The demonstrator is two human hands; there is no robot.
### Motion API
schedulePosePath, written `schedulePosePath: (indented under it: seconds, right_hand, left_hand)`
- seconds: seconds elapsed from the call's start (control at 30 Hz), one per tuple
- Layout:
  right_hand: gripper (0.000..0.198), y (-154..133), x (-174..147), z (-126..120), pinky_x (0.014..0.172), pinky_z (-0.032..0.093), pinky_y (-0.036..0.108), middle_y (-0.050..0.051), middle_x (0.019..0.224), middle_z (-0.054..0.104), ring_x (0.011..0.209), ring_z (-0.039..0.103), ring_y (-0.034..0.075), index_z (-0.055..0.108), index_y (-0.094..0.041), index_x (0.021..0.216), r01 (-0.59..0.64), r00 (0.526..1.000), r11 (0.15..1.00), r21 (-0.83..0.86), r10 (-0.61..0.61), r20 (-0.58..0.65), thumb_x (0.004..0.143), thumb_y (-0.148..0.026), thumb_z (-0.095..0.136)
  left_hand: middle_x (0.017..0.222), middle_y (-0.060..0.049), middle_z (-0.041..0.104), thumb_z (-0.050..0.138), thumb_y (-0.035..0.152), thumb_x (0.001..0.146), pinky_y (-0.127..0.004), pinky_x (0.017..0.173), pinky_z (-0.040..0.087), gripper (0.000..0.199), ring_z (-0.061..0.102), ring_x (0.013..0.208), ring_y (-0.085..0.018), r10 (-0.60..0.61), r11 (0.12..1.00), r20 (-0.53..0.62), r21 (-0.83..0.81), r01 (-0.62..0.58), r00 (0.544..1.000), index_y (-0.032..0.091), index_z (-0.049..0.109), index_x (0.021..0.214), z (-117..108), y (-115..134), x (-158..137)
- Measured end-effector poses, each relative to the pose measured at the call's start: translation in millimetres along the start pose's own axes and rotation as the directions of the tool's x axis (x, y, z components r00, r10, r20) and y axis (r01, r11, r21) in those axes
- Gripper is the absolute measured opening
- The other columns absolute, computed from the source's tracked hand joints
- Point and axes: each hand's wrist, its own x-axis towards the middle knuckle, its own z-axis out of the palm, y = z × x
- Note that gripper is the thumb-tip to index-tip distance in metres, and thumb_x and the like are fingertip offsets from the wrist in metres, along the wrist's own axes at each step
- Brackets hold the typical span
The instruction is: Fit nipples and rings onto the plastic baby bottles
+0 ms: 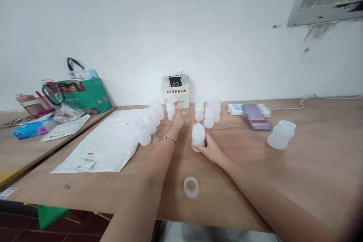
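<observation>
My right hand [212, 149] is wrapped round the lower part of a frosted white baby bottle [198, 134] with a top on it, upright on the table. My left hand [178, 119] reaches farther forward, its fingers closed together beside a small clear piece [184, 114]; what they hold is mostly hidden. A clear bottle nipple [156, 140] lies near my left wrist. Close to the front edge rests a translucent bottle collar ring [191, 187]. Off to the right, a bottle body without a top [281, 135] stands on the wooden table [227, 196].
Several capped bottles [144, 132] form a row on the left, others [209, 115] on the right. A paper bag [176, 90] leans on the wall. A white mailer [99, 143] lies left; a green bag [85, 96] is beyond. A white box [235, 109] sits back right.
</observation>
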Motion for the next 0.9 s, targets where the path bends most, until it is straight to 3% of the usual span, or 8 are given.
schedulePosePath:
  seconds: [0.13,0.3,0.4,0.53,0.9]
  right_hand:
    - [0.063,5.0,2.8,0.5,0.087,0.042,0.041,0.009,0.113,0.058,0.102,0.055,0.024,0.044,-0.02,0.12,0.011,1.0,1.0,0.008,-0.011,-0.011,0.065,-0.041,0.067]
    - [0.063,6.0,4.0,2.5,0.086,0.043,0.04,0.009,0.113,0.059,0.1,0.056,0.024,0.044,-0.019,0.12,0.017,1.0,1.0,0.007,-0.017,-0.01,0.066,-0.042,0.066]
    - [0.064,4.1,3.9,4.5,0.087,0.043,0.039,0.009,0.116,0.057,0.104,0.054,0.023,0.042,-0.02,0.122,0.047,0.999,0.999,0.023,-0.047,-0.017,0.067,-0.041,0.065]
    - [0.062,1.0,3.7,6.6,0.086,0.043,0.04,0.01,0.114,0.058,0.102,0.055,0.024,0.043,-0.019,0.12,0.026,1.0,1.0,0.008,-0.026,-0.012,0.067,-0.043,0.065]
    - [0.06,-1.7,4.0,6.7,0.084,0.043,0.039,0.009,0.109,0.06,0.098,0.056,0.023,0.044,-0.019,0.119,0.035,0.999,0.999,-0.006,-0.035,-0.011,0.067,-0.041,0.065]
  left_hand:
    - [0.107,-0.014,0.056,0.053,0.027,0.075,-0.041,0.095,0.031,0.026,0.047,0.109,-0.025,0.037,0.999,-0.139,0.041,-0.032,0.99,0.014,0.05,0.097,-5.5,-0.1,-8.3]
    - [0.114,-0.01,0.052,0.049,0.035,0.08,-0.033,0.094,0.035,0.034,0.048,0.108,-0.018,0.211,0.971,-0.227,-0.064,-0.231,0.951,0.018,0.045,0.109,-25.7,38.8,-26.9]
    - [0.104,-0.008,0.058,0.05,0.037,0.08,-0.032,0.088,0.041,0.033,0.054,0.098,-0.017,0.339,0.906,-0.108,-0.229,-0.355,0.935,0.017,0.047,0.106,-41.5,68.7,-54.6]
    - [0.103,-0.006,0.059,0.053,0.036,0.079,-0.032,0.088,0.041,0.029,0.054,0.094,-0.017,0.41,0.903,0.098,-0.184,-0.388,0.907,0.02,0.053,0.103,-54.0,90.3,-92.9]
    - [0.101,-0.005,0.061,0.058,0.038,0.075,-0.033,0.086,0.042,0.036,0.055,0.093,-0.019,0.418,0.904,0.237,-0.017,-0.426,0.877,0.02,0.054,0.106,-45.6,76.3,-93.7]
